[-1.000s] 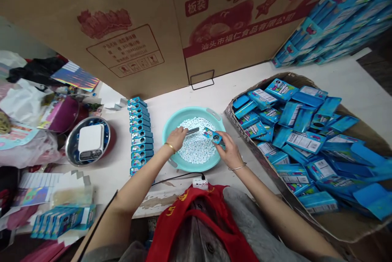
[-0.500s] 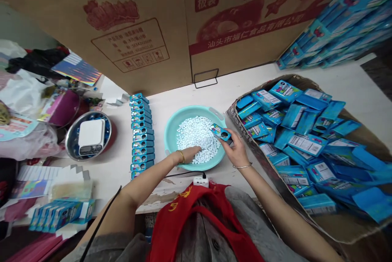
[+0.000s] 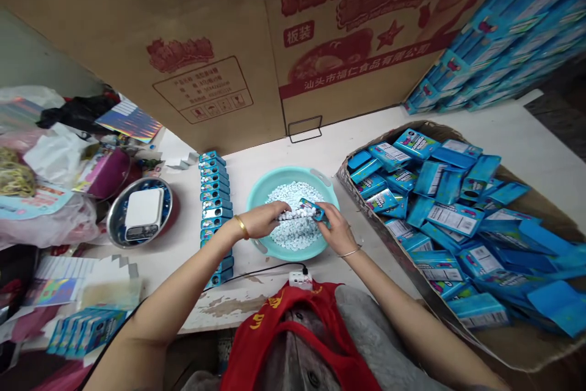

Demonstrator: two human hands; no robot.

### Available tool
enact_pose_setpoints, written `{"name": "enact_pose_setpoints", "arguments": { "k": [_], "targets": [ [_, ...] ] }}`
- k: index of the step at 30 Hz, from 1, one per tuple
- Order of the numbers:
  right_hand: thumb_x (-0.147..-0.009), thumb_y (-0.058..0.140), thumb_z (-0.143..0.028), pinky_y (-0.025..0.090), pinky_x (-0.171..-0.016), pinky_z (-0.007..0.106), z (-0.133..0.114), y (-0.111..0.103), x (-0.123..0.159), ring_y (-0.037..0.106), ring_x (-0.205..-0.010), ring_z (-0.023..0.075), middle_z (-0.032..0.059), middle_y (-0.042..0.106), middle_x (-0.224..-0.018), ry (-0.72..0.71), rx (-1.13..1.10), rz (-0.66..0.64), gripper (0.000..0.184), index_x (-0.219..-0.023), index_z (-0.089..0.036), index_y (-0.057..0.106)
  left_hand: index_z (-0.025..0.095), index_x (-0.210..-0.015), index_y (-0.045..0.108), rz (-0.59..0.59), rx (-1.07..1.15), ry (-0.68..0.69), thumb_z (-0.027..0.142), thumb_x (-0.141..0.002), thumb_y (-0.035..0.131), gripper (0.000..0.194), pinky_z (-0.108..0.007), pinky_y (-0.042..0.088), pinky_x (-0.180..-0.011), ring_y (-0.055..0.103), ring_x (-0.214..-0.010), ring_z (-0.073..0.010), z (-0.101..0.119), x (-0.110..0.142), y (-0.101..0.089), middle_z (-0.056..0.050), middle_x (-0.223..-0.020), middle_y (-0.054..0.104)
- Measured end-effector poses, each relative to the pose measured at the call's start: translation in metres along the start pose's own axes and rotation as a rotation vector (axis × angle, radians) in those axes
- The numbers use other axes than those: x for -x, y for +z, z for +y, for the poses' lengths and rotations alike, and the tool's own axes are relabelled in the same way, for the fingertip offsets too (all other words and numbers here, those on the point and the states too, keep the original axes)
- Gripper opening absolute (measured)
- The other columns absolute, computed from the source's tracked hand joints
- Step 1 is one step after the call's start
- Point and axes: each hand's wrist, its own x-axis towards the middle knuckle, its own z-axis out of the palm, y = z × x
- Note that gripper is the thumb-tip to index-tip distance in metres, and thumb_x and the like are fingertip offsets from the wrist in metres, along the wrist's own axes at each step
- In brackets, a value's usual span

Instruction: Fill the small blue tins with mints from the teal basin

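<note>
Box (image 3: 313,210) is clamped in right hand (image 3: 337,231), near left hand (image 3: 262,219), which closes on scoop (image 3: 281,217) mostly hidden under candies (image 3: 298,213).

On the table (image 3: 366,122), a basin (image 3: 260,183) holding pellets (image 3: 297,235) sits centrally — a row of boxes (image 3: 215,196) left, an open carton (image 3: 533,211) of heaped boxes (image 3: 453,218) right. Farther left, a scale (image 3: 144,213) rests in a bowl (image 3: 171,211); beyond lie probably bags (image 3: 57,156). Large cardboard (image 3: 210,13) stands behind.
</note>
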Motion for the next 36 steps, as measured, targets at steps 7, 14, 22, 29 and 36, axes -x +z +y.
{"name": "enact_pose_setpoints", "arguments": {
  "k": [7,14,22,29,36],
  "targets": [
    [-0.081,0.044,-0.011,0.043,-0.103,0.047,-0.004,0.020,0.005,0.051,-0.117,0.0240,0.0102,0.056,-0.120,-0.036,-0.060,-0.045,0.047,-0.126,-0.023,0.048,0.012,-0.117,0.051,-0.101,-0.483,-0.238,0.004,-0.081,0.044,0.037,-0.038,0.049,-0.078,0.060,-0.096,-0.0272,0.071,-0.014,-0.013,-0.015,-0.102,0.061],
    [-0.086,0.049,-0.022,0.046,-0.097,0.043,-0.003,0.022,0.009,0.054,-0.113,0.0238,0.0112,0.057,-0.117,0.048,-0.170,-0.034,0.036,-0.122,-0.022,0.049,0.012,-0.101,0.058,-0.048,-0.503,-0.276,0.005,-0.085,0.041,0.025,-0.036,0.048,-0.078,0.059,-0.095,-0.0252,0.074,-0.003,-0.023,-0.012,-0.100,0.059],
    [-0.084,0.060,-0.031,0.048,-0.093,0.038,-0.022,0.031,0.016,0.059,-0.105,0.0217,0.0089,0.061,-0.112,0.111,-0.393,-0.039,0.035,-0.116,-0.021,0.052,0.015,-0.097,0.057,0.436,0.346,-0.005,0.044,-0.080,0.062,0.034,-0.029,0.045,-0.079,0.053,-0.087,-0.0163,-0.016,0.001,0.027,-0.006,-0.096,0.055],
    [-0.083,0.061,-0.033,0.048,-0.095,0.042,-0.045,0.036,0.041,0.060,-0.107,0.0234,0.0091,0.063,-0.115,0.028,-0.406,-0.223,0.036,-0.117,-0.022,0.055,0.016,-0.084,0.053,0.535,0.736,-0.144,0.062,-0.069,0.066,0.050,-0.026,0.041,-0.069,0.048,-0.074,-0.0124,-0.010,0.026,0.099,0.001,-0.079,0.050],
    [-0.084,0.058,-0.034,0.055,-0.081,0.040,-0.071,0.045,0.074,0.065,-0.091,0.0240,0.0082,0.069,-0.101,-0.109,-0.339,-0.475,0.032,-0.112,-0.019,0.059,0.016,-0.101,0.055,0.492,0.268,-0.121,0.050,-0.076,0.066,0.044,-0.026,0.039,-0.072,0.048,-0.081,-0.0161,0.028,0.107,0.133,-0.005,-0.092,0.052]
  ]
}}
